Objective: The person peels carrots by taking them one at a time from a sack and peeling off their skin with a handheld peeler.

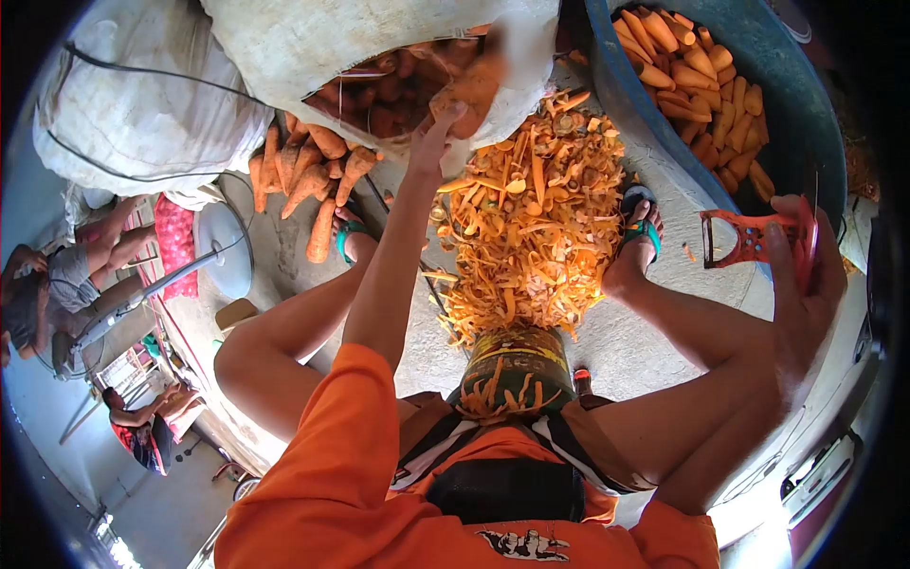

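The peeler [752, 247] looks glossy plastic, the tub [806, 109] smooth, the floor [630, 365] rough.

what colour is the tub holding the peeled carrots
The tub is blue, shown best in the head view.

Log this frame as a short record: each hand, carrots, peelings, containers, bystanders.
left_hand: left hand at a large unpeeled carrot in the sack mouth; grip unclear
right_hand: right hand holding red peeler
sack: white sack, open, unpeeled carrots inside
floor_left: loose unpeeled carrots
floor_center: heap of peelings between the feet
tub: blue tub, peeled carrots inside
bystanders: two, at left
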The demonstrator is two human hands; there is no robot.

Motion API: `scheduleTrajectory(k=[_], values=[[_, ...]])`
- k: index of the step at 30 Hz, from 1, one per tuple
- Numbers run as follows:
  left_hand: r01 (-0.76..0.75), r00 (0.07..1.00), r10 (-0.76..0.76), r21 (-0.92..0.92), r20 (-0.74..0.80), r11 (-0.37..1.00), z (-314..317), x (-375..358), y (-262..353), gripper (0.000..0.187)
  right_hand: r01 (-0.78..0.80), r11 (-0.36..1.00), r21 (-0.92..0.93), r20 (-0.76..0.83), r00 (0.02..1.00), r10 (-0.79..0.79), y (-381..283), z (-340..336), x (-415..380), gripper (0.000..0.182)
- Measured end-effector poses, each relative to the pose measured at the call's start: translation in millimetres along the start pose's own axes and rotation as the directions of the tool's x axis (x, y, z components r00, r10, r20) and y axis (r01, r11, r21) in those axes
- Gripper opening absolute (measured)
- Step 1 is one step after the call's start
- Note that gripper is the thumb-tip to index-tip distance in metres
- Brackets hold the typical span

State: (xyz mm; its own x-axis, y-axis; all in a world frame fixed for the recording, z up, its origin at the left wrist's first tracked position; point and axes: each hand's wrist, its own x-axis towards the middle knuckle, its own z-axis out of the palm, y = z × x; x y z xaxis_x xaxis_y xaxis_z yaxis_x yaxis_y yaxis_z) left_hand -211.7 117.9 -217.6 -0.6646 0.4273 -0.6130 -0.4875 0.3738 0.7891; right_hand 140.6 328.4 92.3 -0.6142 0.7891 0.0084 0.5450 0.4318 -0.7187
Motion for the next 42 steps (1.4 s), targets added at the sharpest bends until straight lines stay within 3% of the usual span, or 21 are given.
scheduleTrajectory(k=[1, 3, 4, 6, 7, 9, 11, 13, 14, 18, 20, 21, 23, 27, 29, 30, 31, 33, 36, 39, 42], values=[[0.000, 1.000, 0.000, 0.001, -0.004, 1.000, 0, -25, 5, 0.069, 0.001, 1.000, 0.004, 0.002, 1.000, -0.001, -1, 1, -2, 0.021], [-0.026, 0.993, 0.061, -0.313, 0.105, 0.950, 6, -73, 23, 0.065, 0.041, 0.998, 0.042, 0.017, 0.999, -0.042, -4, 1, -6, 0.020], [-0.038, 0.991, 0.076, -0.314, 0.109, 0.949, 5, -95, 31, 0.065, 0.071, 0.997, 0.024, 0.031, 0.997, -0.072, -6, 1, -6, 0.019], [0.083, 0.866, 0.198, -0.523, 0.459, 0.848, 2, -135, 42, 0.064, 0.052, 0.997, 0.049, 0.020, 0.998, -0.053, -8, 1, -10, 0.020], [0.073, 0.862, 0.212, -0.525, 0.461, 0.848, 3, -151, 47, 0.064, 0.023, 0.997, 0.074, 0.022, 0.999, -0.025, -9, 2, -12, 0.020], [0.376, 0.734, 0.086, -0.510, 0.673, 0.774, 10, -180, 51, 0.083, 0.076, 0.996, 0.056, 0.023, 0.997, -0.078, -4, 6, -14, 0.022], [0.260, 0.725, 0.111, -0.420, 0.680, 0.870, 18, -196, 37, 0.089, 0.211, 0.970, 0.118, 0.031, 0.976, -0.216, 0, 7, -22, 0.023], [0.456, 0.576, 0.155, -0.472, 0.803, 0.754, 21, -208, 38, 0.094, 0.270, 0.959, 0.091, 0.000, 0.963, -0.271, -1, 5, -25, 0.024], [0.552, 0.527, 0.271, -0.567, 0.805, 0.612, 24, -219, 34, 0.096, 0.251, 0.966, 0.059, 0.042, 0.967, -0.253, -4, 2, -28, 0.024], [0.640, 0.470, 0.327, -0.571, 0.820, 0.514, 15, -256, 46, 0.093, 0.245, 0.970, 0.012, 0.072, 0.967, -0.245, -2, -1, -41, 0.025], [0.688, 0.493, 0.234, -0.540, 0.838, 0.485, 2, -260, 48, 0.092, 0.257, 0.966, 0.002, 0.084, 0.963, -0.256, -2, -2, -48, 0.026], [0.679, 0.497, 0.242, -0.547, 0.833, 0.489, 0, -269, 53, 0.092, 0.261, 0.965, 0.005, 0.092, 0.961, -0.260, -2, -2, -50, 0.027], [0.443, 0.790, 0.058, -0.634, 0.610, 0.633, -1, -288, 63, 0.087, 0.274, 0.962, 0.008, 0.105, 0.956, -0.273, 1, -2, -52, 0.028], [0.378, 0.819, 0.139, -0.706, 0.557, 0.599, -36, -246, 25, 0.078, 0.264, 0.965, 0.001, 0.103, 0.959, -0.263, 4, -4, -54, 0.030], [0.340, 0.894, 0.060, -0.758, 0.445, 0.556, -63, -223, 18, 0.068, 0.244, 0.970, 0.007, 0.113, 0.963, -0.244, 4, -6, -51, 0.030], [0.249, 0.954, -0.029, -0.736, 0.299, 0.629, -74, -214, 20, 0.064, 0.238, 0.971, 0.013, 0.117, 0.964, -0.238, 5, -6, -49, 0.030], [0.250, 0.955, -0.032, -0.739, 0.295, 0.625, -87, -203, 20, 0.064, 0.232, 0.973, 0.018, 0.123, 0.965, -0.232, 7, -6, -47, 0.030], [0.110, 0.994, -0.083, -0.721, 0.073, 0.684, -120, -179, 22, 0.059, 0.229, 0.973, 0.018, 0.127, 0.965, -0.230, 10, -3, -43, 0.030], [-0.011, 0.997, -0.041, -0.647, -0.065, 0.762, -177, -137, 15, 0.057, 0.226, 0.974, 0.028, 0.128, 0.965, -0.228, 11, 3, -39, 0.030], [-0.125, 0.990, 0.068, -0.554, -0.123, 0.823, -212, -114, 26, 0.046, 0.206, 0.978, 0.038, 0.159, 0.965, -0.209, 6, 10, -32, 0.028], [-0.094, 0.989, 0.001, -0.614, -0.150, 0.784, -238, -93, 45, 0.049, 0.198, 0.980, 0.003, 0.169, 0.966, -0.196, -3, 15, -23, 0.026]])
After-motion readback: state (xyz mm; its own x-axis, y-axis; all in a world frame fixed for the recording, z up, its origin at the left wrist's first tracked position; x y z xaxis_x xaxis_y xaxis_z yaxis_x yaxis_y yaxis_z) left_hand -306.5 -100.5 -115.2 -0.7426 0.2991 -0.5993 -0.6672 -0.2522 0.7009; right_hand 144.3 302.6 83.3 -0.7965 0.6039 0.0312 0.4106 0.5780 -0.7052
